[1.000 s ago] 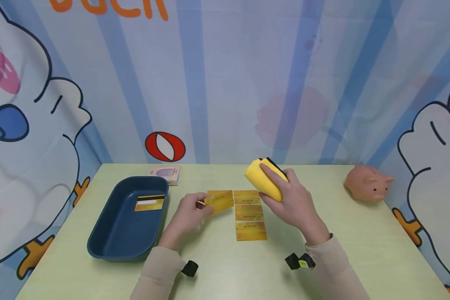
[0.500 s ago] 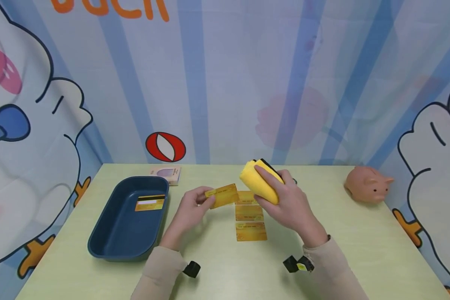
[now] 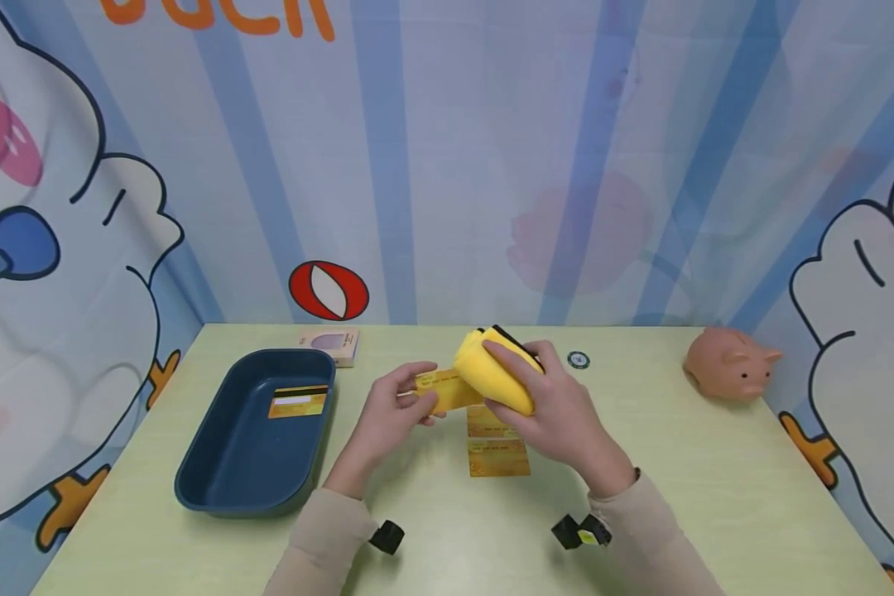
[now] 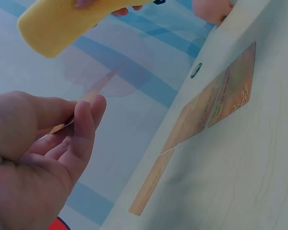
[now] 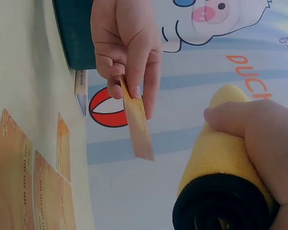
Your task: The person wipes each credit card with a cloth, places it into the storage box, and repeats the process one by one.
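Bright, diffuse light — soft, faint shadows.

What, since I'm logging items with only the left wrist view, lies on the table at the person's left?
Observer: A blue tray with one gold card lying in it.
Operator: Which face of that card is up?
Observer: The one with a dark stripe, by the head view.
Operator: And what does the right wrist view add?
Observer: The yellow roll, gripped by the right hand, has a black end with a round opening.
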`<act>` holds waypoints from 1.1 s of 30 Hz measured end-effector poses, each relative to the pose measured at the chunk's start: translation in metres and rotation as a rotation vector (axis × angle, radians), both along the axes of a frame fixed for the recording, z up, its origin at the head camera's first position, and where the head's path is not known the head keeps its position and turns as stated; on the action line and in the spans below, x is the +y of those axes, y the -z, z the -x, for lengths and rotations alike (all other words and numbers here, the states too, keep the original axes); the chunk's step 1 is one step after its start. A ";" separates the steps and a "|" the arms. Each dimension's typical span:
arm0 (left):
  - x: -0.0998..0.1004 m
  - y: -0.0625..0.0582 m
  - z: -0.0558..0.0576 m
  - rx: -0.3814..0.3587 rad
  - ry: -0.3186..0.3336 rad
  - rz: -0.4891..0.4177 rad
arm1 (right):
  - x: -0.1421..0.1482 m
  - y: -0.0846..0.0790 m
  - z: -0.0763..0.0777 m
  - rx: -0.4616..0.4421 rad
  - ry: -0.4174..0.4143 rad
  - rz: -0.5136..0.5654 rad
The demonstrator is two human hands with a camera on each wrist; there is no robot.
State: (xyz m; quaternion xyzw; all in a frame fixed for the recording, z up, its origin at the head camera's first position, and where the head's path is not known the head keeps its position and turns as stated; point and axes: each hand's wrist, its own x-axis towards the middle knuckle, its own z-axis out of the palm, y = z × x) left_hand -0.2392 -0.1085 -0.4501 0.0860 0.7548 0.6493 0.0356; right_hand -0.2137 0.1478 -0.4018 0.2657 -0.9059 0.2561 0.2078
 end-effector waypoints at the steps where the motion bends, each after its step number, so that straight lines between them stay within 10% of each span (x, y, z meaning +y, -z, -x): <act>1: 0.000 -0.001 0.000 0.000 0.012 0.006 | -0.001 0.001 0.000 0.003 -0.004 0.000; 24: 0.003 -0.010 -0.008 -0.005 0.253 -0.146 | -0.025 0.016 -0.006 0.085 -0.053 -0.176; 33: 0.003 -0.012 -0.010 0.020 0.203 -0.187 | -0.036 0.028 -0.008 0.191 -0.014 -0.239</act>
